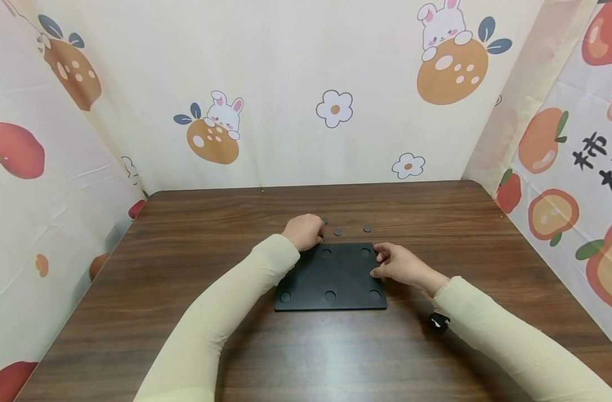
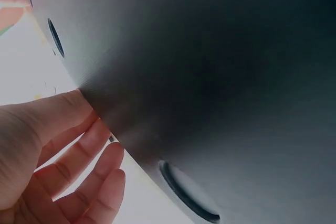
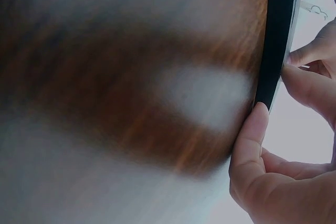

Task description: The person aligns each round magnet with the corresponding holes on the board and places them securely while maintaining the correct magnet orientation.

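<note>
A flat black board (image 1: pixel 336 276) with round shallow recesses lies on the table, its visible recesses unfilled. My left hand (image 1: pixel 304 231) is at its far edge, near the far left corner. In the left wrist view, the left thumb (image 2: pixel 63 106) meets that edge and the fingers bend behind it; the board hides some tips, and I cannot tell what they hold. My right hand (image 1: pixel 398 264) grips the board at the far right corner, thumb and fingers along its edge. Small dark discs (image 1: pixel 338 232) lie just beyond the board, one close to the left fingers.
The brown wood-grain table (image 1: pixel 225 218) extends around the board. Printed curtains (image 1: pixel 286 67) with rabbits, fruit and flowers stand behind and at both sides. A small black device (image 1: pixel 439 322) is strapped at the right wrist, under the cream sleeve (image 1: pixel 487 318).
</note>
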Demonstrator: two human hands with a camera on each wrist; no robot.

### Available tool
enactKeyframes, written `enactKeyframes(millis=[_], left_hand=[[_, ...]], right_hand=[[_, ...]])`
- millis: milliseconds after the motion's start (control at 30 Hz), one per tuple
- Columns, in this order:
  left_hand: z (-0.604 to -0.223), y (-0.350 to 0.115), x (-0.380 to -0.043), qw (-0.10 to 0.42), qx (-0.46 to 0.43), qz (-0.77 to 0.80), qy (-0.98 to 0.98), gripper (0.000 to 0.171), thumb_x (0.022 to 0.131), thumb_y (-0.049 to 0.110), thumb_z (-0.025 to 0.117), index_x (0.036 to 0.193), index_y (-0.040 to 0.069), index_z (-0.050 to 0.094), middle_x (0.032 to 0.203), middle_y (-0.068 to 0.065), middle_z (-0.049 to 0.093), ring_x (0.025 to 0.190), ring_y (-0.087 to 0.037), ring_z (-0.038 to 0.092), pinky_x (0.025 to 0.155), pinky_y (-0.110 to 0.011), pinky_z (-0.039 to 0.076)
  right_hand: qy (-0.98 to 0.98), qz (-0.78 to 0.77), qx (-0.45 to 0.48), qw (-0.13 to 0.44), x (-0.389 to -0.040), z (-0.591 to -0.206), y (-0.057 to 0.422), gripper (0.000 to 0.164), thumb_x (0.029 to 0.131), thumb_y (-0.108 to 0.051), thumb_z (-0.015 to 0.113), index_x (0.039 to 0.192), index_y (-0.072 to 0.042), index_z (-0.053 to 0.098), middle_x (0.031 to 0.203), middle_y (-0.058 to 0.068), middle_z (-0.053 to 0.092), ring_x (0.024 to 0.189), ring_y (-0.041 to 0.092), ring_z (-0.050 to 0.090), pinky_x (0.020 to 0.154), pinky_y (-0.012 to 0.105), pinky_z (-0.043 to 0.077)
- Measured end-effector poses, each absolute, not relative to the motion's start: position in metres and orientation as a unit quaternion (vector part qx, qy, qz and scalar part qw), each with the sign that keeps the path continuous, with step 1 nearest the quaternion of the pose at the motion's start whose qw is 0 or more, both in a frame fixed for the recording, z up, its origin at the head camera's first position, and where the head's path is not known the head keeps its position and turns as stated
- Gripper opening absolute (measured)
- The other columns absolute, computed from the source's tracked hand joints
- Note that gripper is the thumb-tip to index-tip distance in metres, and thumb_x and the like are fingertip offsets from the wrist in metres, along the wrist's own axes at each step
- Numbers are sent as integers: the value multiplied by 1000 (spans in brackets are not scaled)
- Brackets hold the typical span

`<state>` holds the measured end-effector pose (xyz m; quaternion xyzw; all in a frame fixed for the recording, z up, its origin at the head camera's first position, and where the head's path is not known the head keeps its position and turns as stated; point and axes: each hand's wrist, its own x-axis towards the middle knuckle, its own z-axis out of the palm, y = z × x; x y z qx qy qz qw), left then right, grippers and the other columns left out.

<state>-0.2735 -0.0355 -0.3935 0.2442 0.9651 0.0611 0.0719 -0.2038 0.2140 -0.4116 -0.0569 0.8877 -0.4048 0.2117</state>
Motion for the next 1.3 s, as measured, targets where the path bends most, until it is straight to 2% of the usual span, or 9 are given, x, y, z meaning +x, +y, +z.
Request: enactKeyframes(millis=[433, 667, 800, 1067, 1300], left_hand=[[-395, -36, -273, 77, 248, 60, 964, 11, 94, 20, 67, 94, 16, 77, 96, 0, 72, 74, -12, 62, 70, -30, 55], [-395, -36, -274, 73, 243, 54, 966, 19, 94, 22, 68, 77, 15, 73, 78, 0, 66, 63, -13, 56, 60, -27, 48], [-396, -37, -275, 67, 246, 54, 965, 21, 94, 22, 68, 75, 16, 73, 74, 2, 64, 60, -12, 54, 57, -26, 45], [-391, -40, -271, 72, 245, 73, 964, 23, 94, 24, 67, 75, 13, 75, 70, 2, 62, 57, -12, 51, 54, -26, 42], [-387, -41, -266, 71, 250, 89, 961, 18, 95, 24, 67, 82, 15, 77, 78, 1, 69, 61, -12, 55, 58, -27, 45]], right_hand=[[886, -407, -61, 212, -202, -410, 212, 74, 85, -13, 75, 145, 6, 37, 108, 13, 51, 83, 18, 55, 71, 30, 46], [886, -407, -60, 212, -202, -410, 212, 74, 85, -13, 75, 145, 6, 37, 109, 13, 51, 83, 17, 55, 71, 29, 46], [888, -405, -61, 210, -201, -409, 212, 74, 85, -13, 75, 145, 6, 37, 108, 13, 52, 84, 17, 55, 71, 29, 46], [885, -408, -58, 215, -203, -410, 213, 74, 85, -14, 75, 145, 6, 36, 108, 13, 51, 83, 17, 54, 70, 30, 45], [884, -410, -60, 216, -203, -411, 213, 73, 85, -13, 74, 145, 5, 36, 107, 12, 50, 85, 19, 53, 70, 30, 45]])
